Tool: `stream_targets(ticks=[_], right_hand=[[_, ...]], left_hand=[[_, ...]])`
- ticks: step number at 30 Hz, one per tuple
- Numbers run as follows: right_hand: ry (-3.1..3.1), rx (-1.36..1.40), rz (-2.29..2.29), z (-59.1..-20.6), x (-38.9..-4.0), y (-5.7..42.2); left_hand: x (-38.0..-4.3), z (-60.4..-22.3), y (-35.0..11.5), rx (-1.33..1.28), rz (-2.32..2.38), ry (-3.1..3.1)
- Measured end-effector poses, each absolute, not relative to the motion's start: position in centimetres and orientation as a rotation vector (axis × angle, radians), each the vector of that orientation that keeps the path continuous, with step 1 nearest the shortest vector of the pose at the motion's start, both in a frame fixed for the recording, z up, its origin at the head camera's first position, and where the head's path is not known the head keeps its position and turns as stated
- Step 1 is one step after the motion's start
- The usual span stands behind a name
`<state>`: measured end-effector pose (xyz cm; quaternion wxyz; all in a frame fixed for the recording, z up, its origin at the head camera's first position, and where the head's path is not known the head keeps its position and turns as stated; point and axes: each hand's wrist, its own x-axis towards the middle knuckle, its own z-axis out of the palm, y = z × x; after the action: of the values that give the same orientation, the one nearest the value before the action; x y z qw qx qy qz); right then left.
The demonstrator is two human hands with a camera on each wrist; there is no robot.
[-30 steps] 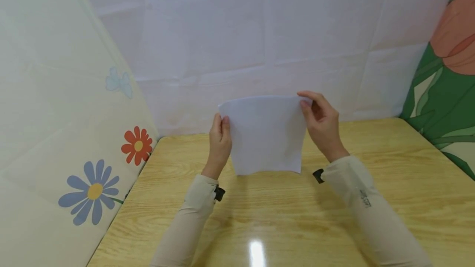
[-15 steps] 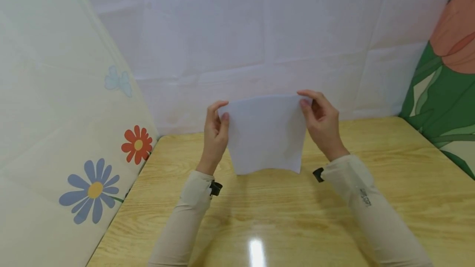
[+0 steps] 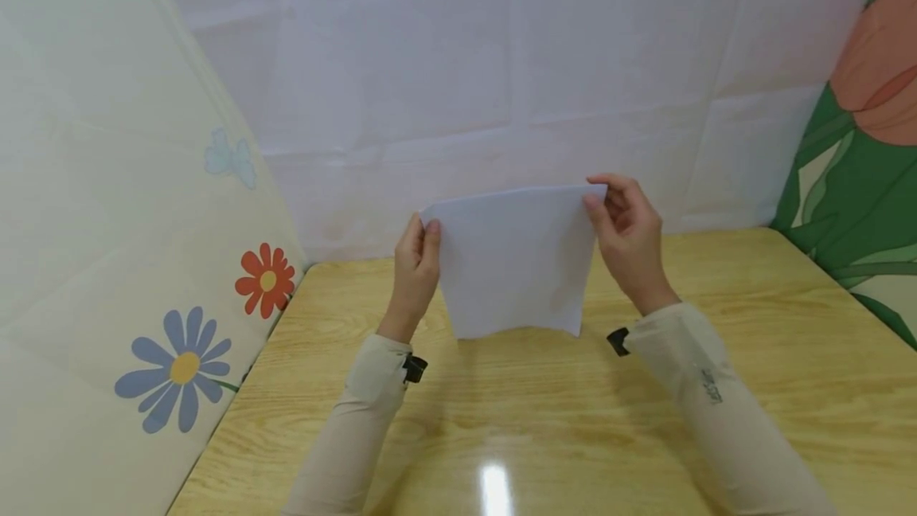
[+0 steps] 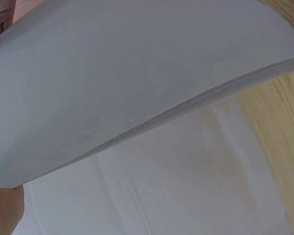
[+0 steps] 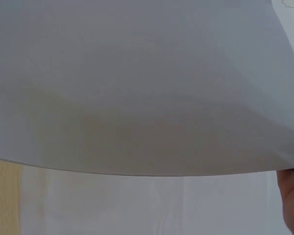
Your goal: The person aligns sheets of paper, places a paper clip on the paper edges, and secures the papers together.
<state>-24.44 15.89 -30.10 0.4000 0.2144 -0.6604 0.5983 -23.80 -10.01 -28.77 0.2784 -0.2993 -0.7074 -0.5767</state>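
White paper (image 3: 514,261) stands nearly upright over the table, slightly bowed, its lower edge at or just above the wood. In the left wrist view the paper (image 4: 137,73) shows more than one layer along its side edge. My left hand (image 3: 415,265) pinches its upper left corner, thumb on the near face. At the upper right corner, my right hand (image 3: 630,237) pinches it between thumb and fingers. The right wrist view shows the broad face of the paper (image 5: 137,98) and part of the right hand (image 5: 293,198) at its edge. Fingertips behind the paper are hidden.
The wood-grain table (image 3: 516,396) carries a bright light reflection near the front. A white cloth backdrop (image 3: 401,62) hangs behind it. A flower-printed panel (image 3: 72,221) borders the left side, and a tulip-printed panel (image 3: 852,181) the right.
My left forefinger lifted off the upper left corner half a second ago and is now back behind the paper. My right hand has shifted slightly right, and the paper's top edge looks straighter.
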Motion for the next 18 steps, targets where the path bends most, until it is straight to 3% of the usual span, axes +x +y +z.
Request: stream_targets(ticks=[10,18], right_hand=[[-1.641,0.528,1.375,-29.6,-24.4,16.3],[-1.748,0.588,1.354,-28.5,-23.6,17.3]], left_hand=[[-23.7,-28.3,-9.7,-0.749,-1.383,-1.868],[-26.1,-29.2,-11.2,-0.717,-1.394,-1.913]])
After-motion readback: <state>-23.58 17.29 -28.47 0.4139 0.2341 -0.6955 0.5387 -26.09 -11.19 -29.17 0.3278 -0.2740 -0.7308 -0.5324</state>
